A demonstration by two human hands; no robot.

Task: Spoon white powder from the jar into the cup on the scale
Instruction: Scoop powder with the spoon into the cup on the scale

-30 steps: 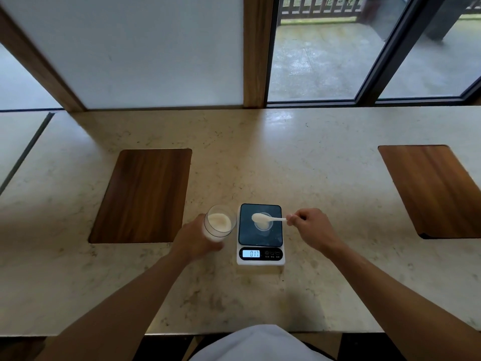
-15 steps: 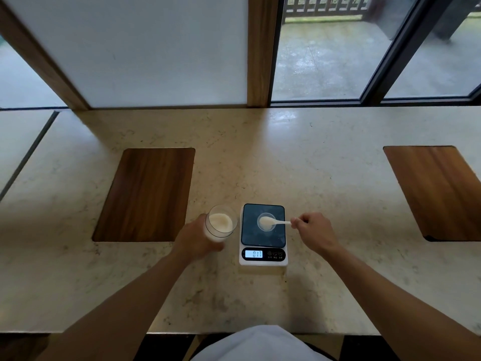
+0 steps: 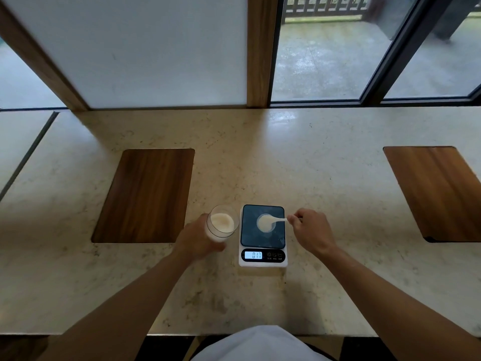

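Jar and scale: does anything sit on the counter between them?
No. In the head view, only a narrow strip of bare counter separates the jar, held by the left hand, from the scale.

Cup [image 3: 265, 223] mostly hidden under the spoon bowl [image 3: 266, 222], scale [image 3: 263, 235] button labels too small — right wooden inset [image 3: 440, 191] cut off by the edge

Soft daylight reaches me from the windows [image 3: 325, 56] ahead; no harsh shadows. A pale sheen of glare lies on the surface [image 3: 283, 118] just below the glass. Near edge of the surface dimmer. Wide-angle bending is strong: the window frames lean outward at the sides. Centre fairly sharp, scale display [image 3: 253, 255] lit; corners soft, slightly smeared.
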